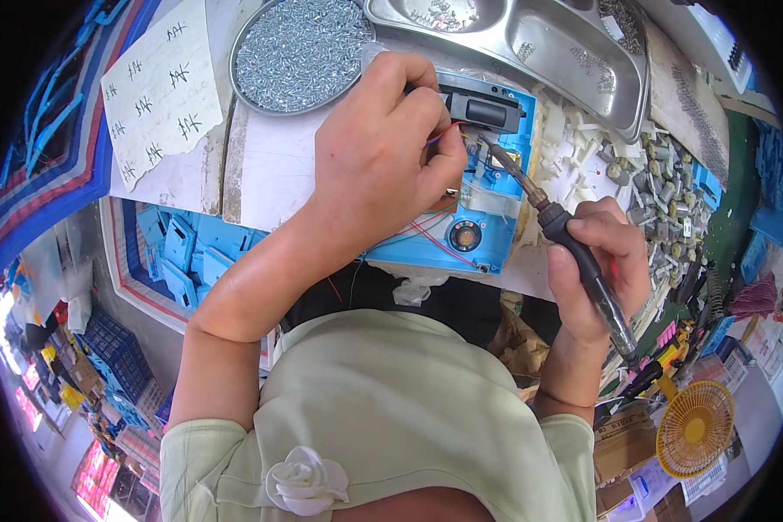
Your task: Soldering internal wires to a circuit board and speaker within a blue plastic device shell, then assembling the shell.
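In front of me on the table lies a blue plastic housing with a round speaker, a black part and thin coloured wires. My left hand is over the housing, its fingers pinched together on thin red and blue wires; the fingertips are partly hidden. My right hand is wrapped round the dark handle of a soldering iron. The iron's tip reaches into the housing beside the wires, close to my left fingers.
A round metal tray full of small screws stands behind my left hand. At the back is a steel compartment tray with small parts. White plastic pieces and small motors are heaped at right. Blue housings fill a bin at left.
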`<state>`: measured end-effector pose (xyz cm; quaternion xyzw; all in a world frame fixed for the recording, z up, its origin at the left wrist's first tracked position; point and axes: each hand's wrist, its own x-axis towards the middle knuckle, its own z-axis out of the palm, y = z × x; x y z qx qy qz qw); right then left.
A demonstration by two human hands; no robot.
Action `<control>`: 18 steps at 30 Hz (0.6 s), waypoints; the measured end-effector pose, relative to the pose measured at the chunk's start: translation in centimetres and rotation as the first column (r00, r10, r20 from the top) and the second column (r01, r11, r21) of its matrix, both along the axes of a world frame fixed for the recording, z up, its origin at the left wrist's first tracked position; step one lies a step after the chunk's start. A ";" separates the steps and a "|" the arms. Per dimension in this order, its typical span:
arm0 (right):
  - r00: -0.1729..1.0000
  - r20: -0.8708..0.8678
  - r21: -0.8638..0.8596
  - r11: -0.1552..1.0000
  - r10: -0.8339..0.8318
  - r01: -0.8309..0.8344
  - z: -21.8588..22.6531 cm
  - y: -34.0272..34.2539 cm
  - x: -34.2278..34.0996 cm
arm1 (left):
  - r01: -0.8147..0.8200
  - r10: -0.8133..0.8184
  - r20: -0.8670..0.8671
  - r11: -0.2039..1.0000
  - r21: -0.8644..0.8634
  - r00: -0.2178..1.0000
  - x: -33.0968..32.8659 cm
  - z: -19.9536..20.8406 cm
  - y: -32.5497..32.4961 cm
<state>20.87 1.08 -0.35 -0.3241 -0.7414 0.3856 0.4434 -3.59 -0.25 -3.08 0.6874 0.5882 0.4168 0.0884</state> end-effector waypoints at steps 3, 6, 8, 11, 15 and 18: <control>1.000 -0.006 0.011 1.000 -0.007 0.007 0.0 -0.1 0.1 | -0.002 0.003 -0.007 1.000 0.013 1.000 0.0 0.0 0.0; 1.000 -0.022 0.019 1.000 -0.007 0.007 -0.1 -0.1 0.2 | 0.000 0.001 -0.019 1.000 0.027 1.000 0.0 0.0 0.0; 1.000 -0.028 0.023 1.000 -0.003 0.004 -0.2 0.0 0.3 | 0.000 0.000 -0.015 1.000 0.019 1.000 -0.1 0.1 0.0; 1.000 -0.029 0.025 1.000 -0.002 0.003 -0.2 0.0 0.4 | 0.002 -0.001 -0.016 1.000 0.012 1.000 -0.1 0.0 0.0; 0.999 -0.033 0.025 1.000 -0.013 0.013 -0.3 -0.1 0.4 | -0.005 0.005 -0.003 1.000 -0.003 1.000 0.0 0.0 -0.1; 1.000 -0.023 0.029 0.999 -0.016 0.016 -0.3 -0.1 0.4 | 0.001 -0.001 -0.006 1.000 0.003 1.000 0.0 0.0 -0.1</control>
